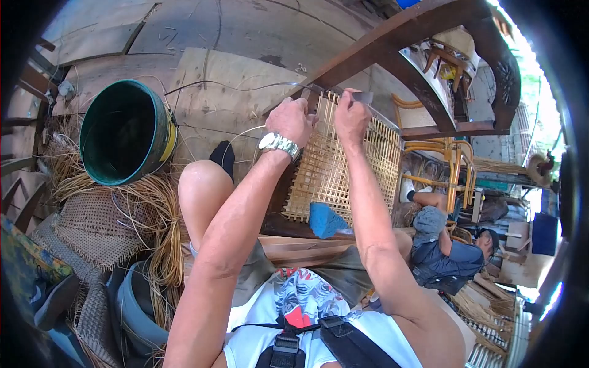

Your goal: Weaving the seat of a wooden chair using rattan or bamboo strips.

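Note:
A lattice of pale cane strips (319, 165) is stretched inside a dark wooden chair frame (362, 52) before me. My left hand (291, 121), with a metal watch (278, 143) on its wrist, has its fingers curled at the lattice's far left corner; what they pinch is hidden. Closed at the far edge of the weave, my right hand (351, 121) has a flat grey blade-like piece (363, 97) sticking out by its fingers. A blue cloth-like piece (325, 221) lies on the near part of the lattice. Thin strands (245, 84) trail leftward from the far corner.
To the left stands a dark green bucket (126, 132), beside a heap of loose cane (162, 221) and a woven mat (101, 227). A grey-blue tub (142, 306) is nearer me. At right another person (451, 257) sits near rattan furniture (457, 165).

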Tool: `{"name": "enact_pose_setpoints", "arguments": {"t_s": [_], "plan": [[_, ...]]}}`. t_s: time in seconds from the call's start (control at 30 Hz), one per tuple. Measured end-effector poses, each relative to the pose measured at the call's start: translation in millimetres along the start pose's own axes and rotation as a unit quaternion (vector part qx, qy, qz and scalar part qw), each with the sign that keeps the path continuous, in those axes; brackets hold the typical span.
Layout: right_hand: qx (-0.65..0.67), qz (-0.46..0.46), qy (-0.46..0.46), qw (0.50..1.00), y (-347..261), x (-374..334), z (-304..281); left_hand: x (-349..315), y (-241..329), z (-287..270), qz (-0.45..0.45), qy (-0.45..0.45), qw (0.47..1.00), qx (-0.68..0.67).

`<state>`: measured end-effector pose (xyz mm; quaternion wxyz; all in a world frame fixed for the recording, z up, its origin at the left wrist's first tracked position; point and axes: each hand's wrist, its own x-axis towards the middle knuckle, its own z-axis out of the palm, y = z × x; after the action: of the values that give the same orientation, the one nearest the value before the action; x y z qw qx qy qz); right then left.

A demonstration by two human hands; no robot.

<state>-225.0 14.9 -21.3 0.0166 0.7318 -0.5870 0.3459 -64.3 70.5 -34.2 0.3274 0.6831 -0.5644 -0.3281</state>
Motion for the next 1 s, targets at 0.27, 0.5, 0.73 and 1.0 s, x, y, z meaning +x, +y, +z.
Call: {"name": "enact_pose_setpoints", "arguments": {"t_s": [0.27,0.5,0.73,1.0], "plan": [[-0.073,-0.080,0.038,0.993,10,4,11,-2,-1,-2,0.005,-0.005,1.000,-0.020],[0.062,0.228,-0.032,0.971,41,25,-8,0,-1,1,0.005,-0.019,0.999,-0.032],[-0.110,0.020,-0.075,0.991,3,17,4,2,-8,4,0.006,0.002,1.000,-0.019],[0.282,0.243,-0.033,0.928,31,12,-2,4,-4,5,0.001,0.002,1.000,-0.021]]}}
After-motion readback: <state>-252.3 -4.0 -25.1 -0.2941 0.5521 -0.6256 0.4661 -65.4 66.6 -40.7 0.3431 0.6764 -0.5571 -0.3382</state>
